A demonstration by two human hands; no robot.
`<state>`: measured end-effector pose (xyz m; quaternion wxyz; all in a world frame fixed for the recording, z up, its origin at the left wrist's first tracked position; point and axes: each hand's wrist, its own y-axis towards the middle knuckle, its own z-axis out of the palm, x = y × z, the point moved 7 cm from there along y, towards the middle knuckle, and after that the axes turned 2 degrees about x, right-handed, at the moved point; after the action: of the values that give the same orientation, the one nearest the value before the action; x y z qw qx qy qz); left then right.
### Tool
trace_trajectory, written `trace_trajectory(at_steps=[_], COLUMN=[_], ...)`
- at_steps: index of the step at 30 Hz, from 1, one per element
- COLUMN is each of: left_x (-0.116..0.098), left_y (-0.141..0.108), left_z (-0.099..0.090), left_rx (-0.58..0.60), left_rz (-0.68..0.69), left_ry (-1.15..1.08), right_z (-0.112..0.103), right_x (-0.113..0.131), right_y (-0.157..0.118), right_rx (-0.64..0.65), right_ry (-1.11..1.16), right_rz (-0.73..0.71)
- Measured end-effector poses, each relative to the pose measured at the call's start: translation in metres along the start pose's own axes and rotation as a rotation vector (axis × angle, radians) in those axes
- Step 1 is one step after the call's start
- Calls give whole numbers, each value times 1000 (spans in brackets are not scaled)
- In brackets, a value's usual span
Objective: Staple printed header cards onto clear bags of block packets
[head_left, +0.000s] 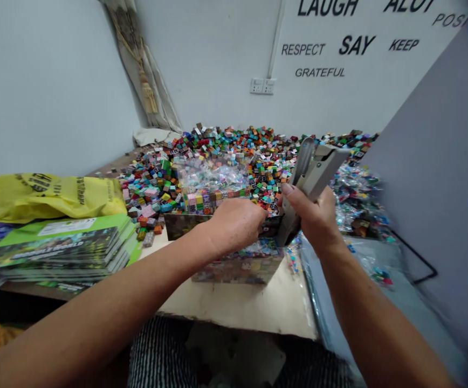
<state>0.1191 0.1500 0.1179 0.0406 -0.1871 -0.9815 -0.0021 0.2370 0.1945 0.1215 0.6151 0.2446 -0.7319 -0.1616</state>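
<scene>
A patterned box (238, 269) packed with clear bags stands on the pale board, close to my lap. My left hand (240, 223) is closed above it at the edge of a dark strip or flap (181, 225); what its fingers hold is hidden. In my right hand (312, 213) is a large grey stapler (318, 172), held tilted upward, its lower end beside the right end of the dark strip. Behind my left hand sits an open container of clear bags (215, 178) with a row of small printed cubes along its front.
Many small colourful cubes (153, 178) are heaped along the back. Green booklets (64, 250) and a yellow bag (48, 199) lie at the left. Small filled bags (355, 199) and grey plastic sheeting (399, 302) are at the right, near a slanted panel (440, 161).
</scene>
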Motion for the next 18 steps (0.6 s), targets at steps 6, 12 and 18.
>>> trace_trajectory(at_steps=[6, 12, 18], left_x=[-1, 2, 4], left_y=[1, 0, 1], left_z=[-1, 0, 0], left_rx=[11, -16, -8], left_rz=[1, -9, -17], left_ry=[9, 22, 17], right_z=[1, 2, -20], right_x=[-4, 2, 45], right_y=[7, 3, -6], right_rx=[-9, 86, 131], right_ry=[2, -149, 252], right_rz=[14, -19, -39])
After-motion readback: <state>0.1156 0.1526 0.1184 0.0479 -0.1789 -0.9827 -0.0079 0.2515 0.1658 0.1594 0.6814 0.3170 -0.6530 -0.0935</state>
